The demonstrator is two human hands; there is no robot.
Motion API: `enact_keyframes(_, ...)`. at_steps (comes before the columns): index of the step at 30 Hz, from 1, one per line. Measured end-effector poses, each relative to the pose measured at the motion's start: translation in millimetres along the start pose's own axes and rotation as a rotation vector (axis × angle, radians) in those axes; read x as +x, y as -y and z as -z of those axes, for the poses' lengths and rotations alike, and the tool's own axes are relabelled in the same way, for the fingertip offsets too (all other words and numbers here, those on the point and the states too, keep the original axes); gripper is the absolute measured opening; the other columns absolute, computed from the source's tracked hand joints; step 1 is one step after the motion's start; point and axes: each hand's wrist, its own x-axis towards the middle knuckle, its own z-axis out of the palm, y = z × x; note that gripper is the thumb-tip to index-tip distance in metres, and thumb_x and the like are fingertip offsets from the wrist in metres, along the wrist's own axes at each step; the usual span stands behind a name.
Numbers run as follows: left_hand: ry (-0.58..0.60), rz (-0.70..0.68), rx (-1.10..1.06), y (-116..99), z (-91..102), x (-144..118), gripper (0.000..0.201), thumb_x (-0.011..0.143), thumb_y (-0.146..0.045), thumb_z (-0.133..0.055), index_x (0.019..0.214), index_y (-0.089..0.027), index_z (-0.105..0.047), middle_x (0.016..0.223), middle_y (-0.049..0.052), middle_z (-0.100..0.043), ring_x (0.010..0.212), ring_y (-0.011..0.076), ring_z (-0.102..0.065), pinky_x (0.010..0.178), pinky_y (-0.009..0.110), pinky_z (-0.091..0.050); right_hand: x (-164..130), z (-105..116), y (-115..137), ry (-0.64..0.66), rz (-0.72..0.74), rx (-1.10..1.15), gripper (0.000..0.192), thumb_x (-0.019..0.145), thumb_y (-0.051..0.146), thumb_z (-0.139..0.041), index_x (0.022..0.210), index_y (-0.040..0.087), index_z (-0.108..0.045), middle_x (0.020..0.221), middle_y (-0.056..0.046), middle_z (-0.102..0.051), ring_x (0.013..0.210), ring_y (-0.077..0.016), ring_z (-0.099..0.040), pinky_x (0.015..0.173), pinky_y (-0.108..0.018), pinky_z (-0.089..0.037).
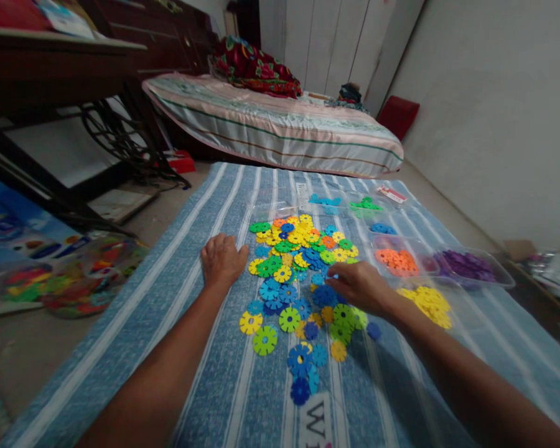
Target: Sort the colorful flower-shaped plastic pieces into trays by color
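Note:
A loose pile of flat, notched plastic snowflake discs in yellow, green, blue and orange lies on the striped cloth. My left hand rests on the cloth just left of the pile, thumb apart and fingers lying down, holding nothing. Over the right side of the pile is my right hand, fingers pinched together. Light blue shows by its fingertips, but whether a disc is between them is hidden. Sorted by colour in clear compartments to the right are orange discs, purple discs and yellow discs.
Farther back, clear trays hold light blue pieces, green pieces and blue pieces. A red-and-white card lies at the far right. Beyond the table stands a bed; a sewing-machine stand is left.

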Motion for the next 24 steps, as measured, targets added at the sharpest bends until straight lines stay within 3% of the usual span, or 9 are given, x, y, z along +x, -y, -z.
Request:
enact_keyframes(4,0.014,-0.004,0.000,-2.4,1.7,-0.1,0.044,0.089,-0.040,-0.043,0.118,-0.014,-0.065,0.132,0.019,-0.061,0.127,0.0361,-0.049,0.104,0.050,-0.040,-27.2,-9.3,10.7,0.222,0.043,-0.049,0.020,0.095,0.028,-0.057,0.104,0.020,-0.073,0.082,-0.005,-0.074,0.073,-0.0161,-0.064,0.063,-0.025,-0.031)
enact_keyframes(9,0.025,0.002,0.000,-6.0,5.9,-0.5,0.043,0.089,-0.040,-0.042,0.116,-0.014,-0.066,0.126,0.020,-0.063,0.125,0.0365,-0.051,0.103,0.050,-0.040,-47.7,-19.7,27.7,0.358,0.066,-0.078,0.017,0.093,0.025,-0.059,0.102,0.021,-0.073,0.086,-0.006,-0.076,0.074,-0.0165,-0.066,0.060,-0.027,-0.028)
enact_keyframes(17,0.041,0.006,0.013,-6.6,7.3,-0.4,0.044,0.091,-0.040,-0.041,0.117,-0.014,-0.065,0.128,0.019,-0.061,0.126,0.0361,-0.050,0.104,0.050,-0.040,-56.6,-41.8,47.3,0.345,0.001,-0.107,0.023,0.089,0.034,-0.067,0.105,0.018,-0.069,0.089,-0.012,-0.077,0.076,-0.0239,-0.070,0.060,-0.030,-0.036)
enact_keyframes(24,0.020,0.000,0.010,-4.0,4.1,-1.0,0.043,0.091,-0.040,-0.041,0.117,-0.015,-0.064,0.128,0.019,-0.061,0.126,0.0361,-0.049,0.104,0.049,-0.040,-50.1,-32.3,48.2,0.428,0.000,-0.036,0.015,0.088,0.028,-0.066,0.101,0.021,-0.071,0.090,-0.007,-0.077,0.081,-0.0221,-0.070,0.062,-0.027,-0.035)
